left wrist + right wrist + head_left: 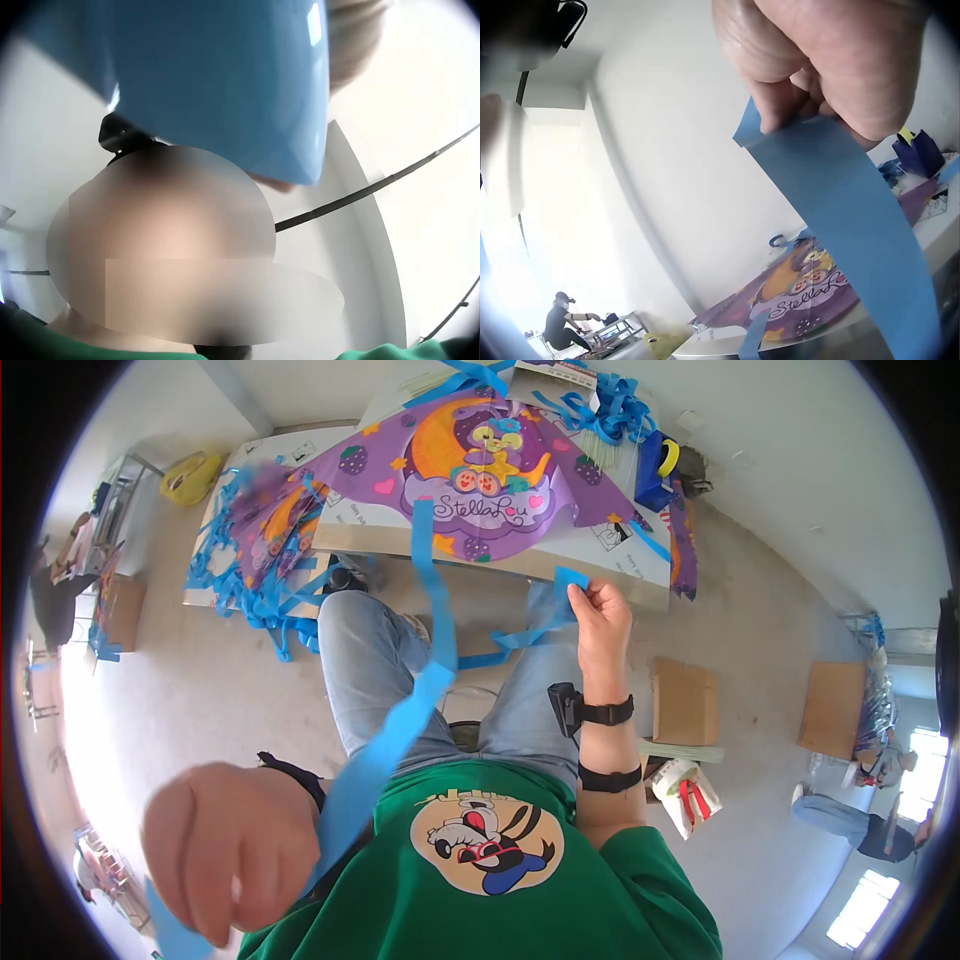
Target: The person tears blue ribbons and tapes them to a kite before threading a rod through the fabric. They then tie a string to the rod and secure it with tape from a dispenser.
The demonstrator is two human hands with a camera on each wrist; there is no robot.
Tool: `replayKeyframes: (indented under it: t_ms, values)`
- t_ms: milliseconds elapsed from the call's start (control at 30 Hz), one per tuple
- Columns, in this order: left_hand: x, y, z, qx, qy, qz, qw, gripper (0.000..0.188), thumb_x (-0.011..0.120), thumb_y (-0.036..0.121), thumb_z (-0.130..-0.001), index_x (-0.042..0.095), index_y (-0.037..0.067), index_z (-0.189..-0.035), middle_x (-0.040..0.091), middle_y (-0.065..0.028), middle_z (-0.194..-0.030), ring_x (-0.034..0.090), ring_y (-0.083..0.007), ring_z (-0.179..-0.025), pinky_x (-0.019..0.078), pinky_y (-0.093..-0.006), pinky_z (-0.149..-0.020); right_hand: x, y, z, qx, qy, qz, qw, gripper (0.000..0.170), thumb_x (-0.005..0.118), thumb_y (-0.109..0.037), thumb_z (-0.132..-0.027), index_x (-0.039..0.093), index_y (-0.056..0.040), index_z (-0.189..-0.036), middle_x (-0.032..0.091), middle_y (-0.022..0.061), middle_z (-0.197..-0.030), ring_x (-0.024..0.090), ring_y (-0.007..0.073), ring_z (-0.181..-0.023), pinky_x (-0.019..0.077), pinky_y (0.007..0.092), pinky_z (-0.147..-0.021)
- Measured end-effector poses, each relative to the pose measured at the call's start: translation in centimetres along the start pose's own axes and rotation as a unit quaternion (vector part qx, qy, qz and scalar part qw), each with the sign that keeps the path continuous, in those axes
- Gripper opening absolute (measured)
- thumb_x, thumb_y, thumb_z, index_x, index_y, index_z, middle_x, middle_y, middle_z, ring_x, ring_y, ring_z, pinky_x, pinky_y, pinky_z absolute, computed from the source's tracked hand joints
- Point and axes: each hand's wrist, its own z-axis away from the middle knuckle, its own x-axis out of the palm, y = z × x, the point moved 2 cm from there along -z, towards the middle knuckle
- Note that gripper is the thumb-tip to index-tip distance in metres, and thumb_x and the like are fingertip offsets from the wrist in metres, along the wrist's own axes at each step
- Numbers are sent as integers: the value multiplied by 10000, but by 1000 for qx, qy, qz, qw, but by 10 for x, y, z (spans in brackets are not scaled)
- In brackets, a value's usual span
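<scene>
My left hand (230,850) is raised close to the head camera, its fingers curled round a long blue ribbon (372,770). From there the ribbon runs forward to the lower edge of a purple kite (365,470) printed with a cartoon rabbit and "StellaLou". In the left wrist view a broad piece of the blue ribbon (217,82) fills the top and hides most of that hand. My right hand (605,625), over my right knee, pinches a blue ribbon end (802,161) between thumb and fingers. More ribbon trails from it toward my lap.
The kite lies across a white table (640,575). A heap of blue ribbons (250,575) with another purple kite sits at the left. A blue tape dispenser (652,475) with yellow tape stands at the table's right. A cardboard box (685,700) is on the floor beside me.
</scene>
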Motion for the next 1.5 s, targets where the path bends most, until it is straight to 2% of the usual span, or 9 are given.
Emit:
replayKeyframes:
  t_ms: [167,233,300,433,533,600,700,933,1500]
  values:
    - [-38,-2,-8,117,19,41,992,123,483,57,-894,463,-64,-894,574,-227,-758,586,-253,-502,512,-330,-448,10,22,-3,35,-8,-48,998,88,655,-39,-840,640,-2,-918,602,-24,-813,504,29,-691,401,176,-631]
    - [-76,-1,19,96,204,-104,969,142,484,46,-898,470,49,-1039,569,-171,-804,587,-212,-510,505,-322,-427,13,33,-5,62,-6,-30,998,96,658,-41,-837,646,-4,-925,618,-10,-842,517,33,-711,417,186,-645]
    - [-118,-17,33,15,529,-496,689,193,554,42,-891,530,51,-1082,568,-5,-814,533,-81,-599,466,-224,-510,17,45,-7,71,-8,-26,997,102,661,-45,-834,640,-4,-925,617,-9,-836,521,36,-710,423,188,-645]
    - [-227,-33,89,-206,496,-660,526,175,640,55,-841,618,17,-1011,565,23,-801,527,-55,-753,446,-228,-635,30,73,-17,104,-2,9,995,124,666,-53,-824,611,-4,-924,609,-5,-807,534,53,-701,439,198,-645]
    - [-271,-57,125,-243,490,-662,512,121,644,70,-833,630,5,-934,594,-10,-793,574,-111,-748,462,-243,-662,42,94,-27,103,27,58,993,158,688,-57,-800,577,-12,-903,605,15,-785,544,76,-687,450,213,-632]
    - [-288,-66,136,-279,379,-775,421,122,661,51,-781,632,6,-890,626,-82,-890,607,-227,-813,480,-300,-724,48,114,-35,105,44,80,990,168,697,-60,-792,569,-16,-892,606,22,-784,544,81,-685,452,219,-624]
    - [-304,-73,142,-246,288,-837,394,130,659,22,-726,621,4,-849,608,-138,-993,580,-321,-914,475,-368,-794,56,143,-47,121,78,120,982,227,738,-94,-752,558,-24,-871,612,34,-761,559,104,-666,465,250,-608]
    - [-330,-66,135,-312,186,-855,371,53,608,23,-723,600,4,-771,462,-117,-1349,408,-305,-1261,346,-428,-1034,76,163,-61,113,84,266,954,278,762,-141,-710,541,-23,-830,608,75,-702,589,205,-622,479,327,-595]
    - [-359,-80,153,-385,103,-867,299,83,552,59,-723,620,17,-747,393,-87,-1417,334,-263,-1320,274,-427,-1088,81,160,-64,110,73,277,952,218,720,-121,-754,522,-34,-778,601,81,-677,587,216,-604,471,329,-576]
